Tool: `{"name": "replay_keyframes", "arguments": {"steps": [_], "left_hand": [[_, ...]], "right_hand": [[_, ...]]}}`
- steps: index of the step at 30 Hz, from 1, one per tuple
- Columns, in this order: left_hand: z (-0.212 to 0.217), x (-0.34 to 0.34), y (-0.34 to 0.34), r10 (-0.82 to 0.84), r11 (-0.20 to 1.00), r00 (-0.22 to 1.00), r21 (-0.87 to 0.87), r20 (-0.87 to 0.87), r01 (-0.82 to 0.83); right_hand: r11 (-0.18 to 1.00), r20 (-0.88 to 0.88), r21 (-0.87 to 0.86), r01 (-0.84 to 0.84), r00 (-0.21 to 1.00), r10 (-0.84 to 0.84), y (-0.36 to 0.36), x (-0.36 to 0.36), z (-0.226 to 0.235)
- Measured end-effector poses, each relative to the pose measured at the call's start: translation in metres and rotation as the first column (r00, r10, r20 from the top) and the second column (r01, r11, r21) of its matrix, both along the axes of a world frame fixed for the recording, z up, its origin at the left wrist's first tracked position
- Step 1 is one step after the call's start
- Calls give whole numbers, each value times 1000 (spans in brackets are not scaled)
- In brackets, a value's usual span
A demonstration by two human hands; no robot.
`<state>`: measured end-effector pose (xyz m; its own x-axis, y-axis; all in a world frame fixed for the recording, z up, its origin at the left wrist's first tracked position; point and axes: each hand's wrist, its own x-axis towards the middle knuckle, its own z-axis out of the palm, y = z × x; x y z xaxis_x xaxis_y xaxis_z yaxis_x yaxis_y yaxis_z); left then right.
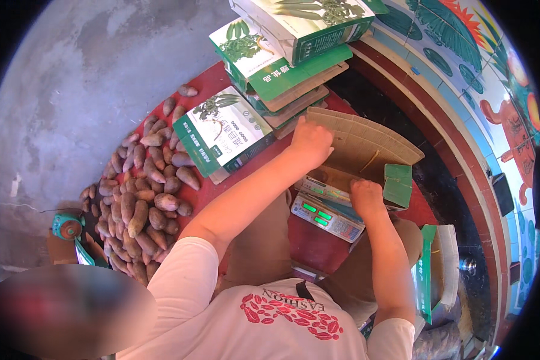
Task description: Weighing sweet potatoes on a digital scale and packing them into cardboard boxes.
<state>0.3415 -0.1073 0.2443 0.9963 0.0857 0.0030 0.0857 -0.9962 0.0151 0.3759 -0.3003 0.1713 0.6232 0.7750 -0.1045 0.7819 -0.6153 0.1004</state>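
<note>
An open cardboard box [360, 141] stands in front of me, its brown inside facing up and a tall flap raised at the far side. My left hand [311, 143] is closed on the box's left edge, by the corner of that flap. At the near edge, my right hand [366, 195] grips the box wall beside a green flap [397, 185]. The box sits on or just behind a digital scale [327, 217] with lit green displays. What lies in the bottom of the box is mostly hidden from view.
A heap of sweet potatoes [141, 207] spreads over the red mat [219, 189] to my left. Green-and-white cartons [306, 78] are stacked ahead, with another printed carton [225, 129] beside them. An open carton [441, 264] stands right. A painted wall [462, 72] curves along the right.
</note>
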Motion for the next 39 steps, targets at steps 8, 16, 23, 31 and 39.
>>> {"name": "replay_keyframes", "arguments": {"steps": [8, 16, 23, 31, 39], "left_hand": [[2, -33, 29, 88, 947, 916, -317, 392, 45], [-49, -79, 88, 561, 659, 732, -744, 387, -112], [-157, -137, 113, 673, 502, 738, -767, 56, -400], [-312, -236, 123, 707, 522, 633, -370, -316, -768], [-322, -258, 107, 467, 635, 569, -192, -676, -749]], "right_hand": [[1000, -39, -3, -20, 999, 20, 0, -4, 11], [998, -22, 25, -54, 998, 55, -2, -6, 11], [997, -87, 77, -23, 996, 29, -10, -8, 19], [988, -112, 139, -65, 990, 81, 1, -15, 27], [989, -125, 144, -39, 991, 57, -9, -15, 31]]}}
